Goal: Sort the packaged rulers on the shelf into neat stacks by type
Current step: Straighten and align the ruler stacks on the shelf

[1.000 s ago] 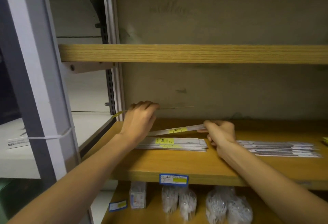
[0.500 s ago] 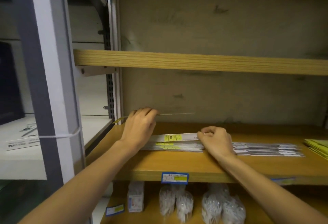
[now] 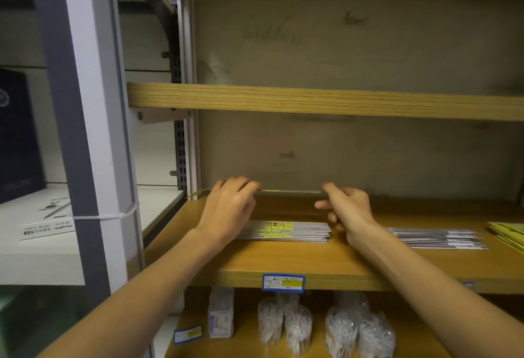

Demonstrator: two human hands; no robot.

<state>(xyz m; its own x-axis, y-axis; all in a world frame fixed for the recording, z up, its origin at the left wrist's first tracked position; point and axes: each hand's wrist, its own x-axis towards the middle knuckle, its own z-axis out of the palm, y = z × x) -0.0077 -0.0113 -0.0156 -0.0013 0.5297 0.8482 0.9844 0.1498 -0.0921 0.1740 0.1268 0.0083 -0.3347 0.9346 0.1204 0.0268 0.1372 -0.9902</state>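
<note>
Head view, nearest first: one squared stack with yellow labels (image 3: pixel 286 232) lies on the shelf (image 3: pixel 283 264), a second stack (image 3: pixel 436 238) well to its right, looser. Behind them, the left hand (image 3: pixel 231 204) and right hand (image 3: pixel 347 207) each pinch an end of one packaged ruler (image 3: pixel 289 192), held edge-on above the shelf. Sorting looks well advanced; this piece is not yet placed.

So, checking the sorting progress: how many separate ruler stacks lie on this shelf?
2 stacks: the yellow-labelled stack lies between the hands, and the grey stack lies right of the right hand. Both hands also hold one thin ruler above.
</note>
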